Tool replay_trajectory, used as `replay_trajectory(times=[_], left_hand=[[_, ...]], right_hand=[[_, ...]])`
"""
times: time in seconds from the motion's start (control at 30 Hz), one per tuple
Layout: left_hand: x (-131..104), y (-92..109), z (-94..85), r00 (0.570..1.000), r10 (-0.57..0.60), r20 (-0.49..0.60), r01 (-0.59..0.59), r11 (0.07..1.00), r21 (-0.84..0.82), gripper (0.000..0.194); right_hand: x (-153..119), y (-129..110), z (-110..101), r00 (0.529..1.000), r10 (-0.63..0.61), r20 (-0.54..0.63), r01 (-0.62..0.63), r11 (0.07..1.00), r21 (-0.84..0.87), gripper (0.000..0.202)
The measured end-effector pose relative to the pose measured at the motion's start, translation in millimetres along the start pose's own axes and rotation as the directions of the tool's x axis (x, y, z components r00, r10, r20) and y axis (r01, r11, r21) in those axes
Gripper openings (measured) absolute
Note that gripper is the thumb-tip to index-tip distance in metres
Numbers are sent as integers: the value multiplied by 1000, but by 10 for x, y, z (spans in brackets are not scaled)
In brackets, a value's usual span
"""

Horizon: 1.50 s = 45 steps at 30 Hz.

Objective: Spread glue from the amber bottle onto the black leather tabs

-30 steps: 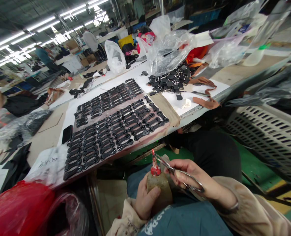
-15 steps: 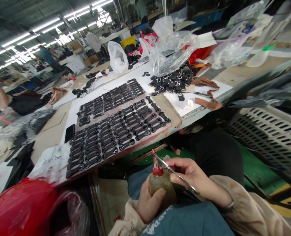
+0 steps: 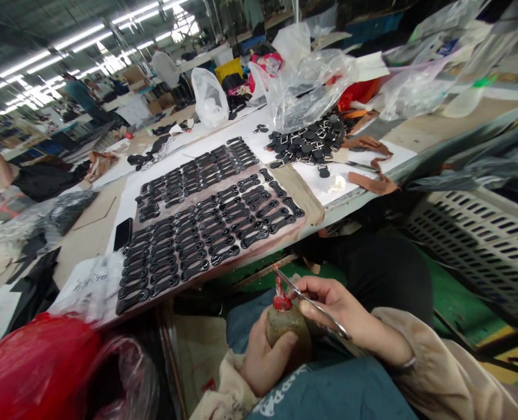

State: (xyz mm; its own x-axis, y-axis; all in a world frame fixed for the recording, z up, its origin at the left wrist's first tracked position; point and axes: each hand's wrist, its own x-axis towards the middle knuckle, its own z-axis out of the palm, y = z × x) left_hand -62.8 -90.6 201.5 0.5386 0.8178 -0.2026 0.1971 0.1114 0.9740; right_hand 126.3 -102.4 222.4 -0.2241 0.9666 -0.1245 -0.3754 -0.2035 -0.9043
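Low over the lap, my left hand (image 3: pixel 271 359) wraps around a squat, yellowish-brown squeeze bottle (image 3: pixel 287 326). Its stained red nozzle (image 3: pixel 282 298) points upward. My right hand (image 3: pixel 331 303) pinches a slim, silvery tool that looks like tweezers (image 3: pixel 324 315). The tool slants up to the left, its tip at the top of the nozzle; whether they touch I cannot tell. Above both hands on the table lie rows of shiny black strap pieces (image 3: pixel 193 239), wide at both ends, on a stained sheet. The bottle's lower part is hidden by my left hand and the apron.
A heap of black tabs with metal buckles (image 3: pixel 307 140) lies at the back right, near brown strips (image 3: pixel 373 184). A phone (image 3: pixel 123 233) rests left of the rows. A red plastic bag (image 3: pixel 35 367) fills the lower left; a slotted crate (image 3: pixel 482 233) stands right.
The tweezers and the nozzle tip have shifted very slightly, and the red at the tip looks smaller. Both hands keep their hold. The view has moved a little.
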Motion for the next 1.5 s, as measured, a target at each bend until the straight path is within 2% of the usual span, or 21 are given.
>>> replay_trajectory(times=[0.17, 0.33, 0.53, 0.7, 0.87, 0.97, 1.07, 1.13, 1.3, 1.5], left_hand=[[-12, -11, -28, 1000, 29, -8, -28, 993, 114, 44], [-65, -30, -68, 999, 43, 2, -42, 978, 205, 49], [-76, 6, -47, 996, 14, 86, -35, 966, 255, 54], [-80, -7, -27, 997, 13, 78, -34, 959, 281, 53], [-88, -25, -111, 999, 35, 35, -46, 922, 384, 48], [-91, -15, -180, 997, 81, -1, -69, 855, 513, 42], [-93, 22, -196, 997, 74, 9, -65, 798, 600, 40], [-96, 48, -174, 998, 38, 47, -58, 791, 609, 41], [-107, 48, -109, 991, -44, 128, -40, 808, 588, 50], [-122, 19, -111, 992, -11, 122, -60, 826, 560, 49]], right_hand=[[-43, 11, -25, 1000, 18, -13, -19, 998, -53, 42], [-109, 32, -63, 993, 110, 54, -114, 991, 75, 42], [-110, 6, -71, 998, 58, 35, -58, 998, 10, 44], [-96, 42, -58, 1000, 18, -9, -18, 999, -44, 40], [-156, 36, -72, 991, 130, -3, -130, 989, -68, 43], [-218, 45, -123, 997, 73, -23, -76, 965, -253, 42], [-272, 71, -180, 999, -20, -32, 4, 892, -451, 38], [-290, 72, -200, 1000, -9, -12, 3, 912, -411, 39], [-252, 70, -157, 998, 46, 49, -37, 986, -164, 50], [-180, 221, -93, 998, 59, 11, -59, 998, 0, 48]])
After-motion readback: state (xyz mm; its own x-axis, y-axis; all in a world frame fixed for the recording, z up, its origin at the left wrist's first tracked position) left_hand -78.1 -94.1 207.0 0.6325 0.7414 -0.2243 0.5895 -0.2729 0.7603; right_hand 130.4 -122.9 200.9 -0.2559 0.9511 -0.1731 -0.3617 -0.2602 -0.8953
